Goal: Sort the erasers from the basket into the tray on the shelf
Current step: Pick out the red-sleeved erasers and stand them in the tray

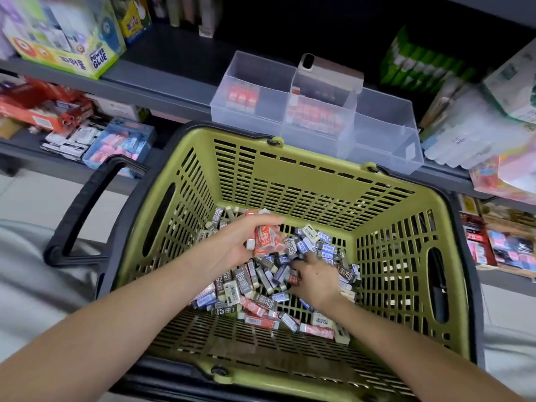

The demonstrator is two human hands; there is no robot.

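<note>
Picking step in hand. In basket (290, 161), erasers (261, 288) are dug into by right hand (316, 281) — grasp cannot be told. Red erasers (265, 239) are gripped in left hand (232, 245). Next — a lift to tray (385, 134), red-stocked compartment, is called for.

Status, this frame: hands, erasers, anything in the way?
Left hand holds red erasers over the basket. Right hand down in the pile, grip unclear. Nothing between basket and tray.

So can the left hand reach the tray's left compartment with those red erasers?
Probably yes. The left hand holds the red erasers above the pile; the tray sits just beyond the basket rim, open-topped, and the phone lies over the middle compartment only.
</note>
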